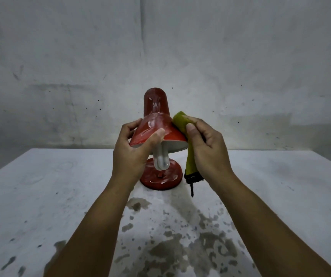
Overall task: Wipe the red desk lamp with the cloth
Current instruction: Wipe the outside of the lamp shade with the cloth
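A red desk lamp stands on a white table, its shade streaked with pale dust and a white bulb hanging below the rim. Its round red base rests on the tabletop. My left hand grips the left side of the shade, thumb across its front. My right hand holds a folded yellow-green cloth pressed against the shade's right side. The cloth's dark-edged tail hangs down beside the base.
A stained grey wall rises close behind the table's far edge. Dark blotches mark the near tabletop between my forearms. Bare table surface lies to the left and right of the lamp.
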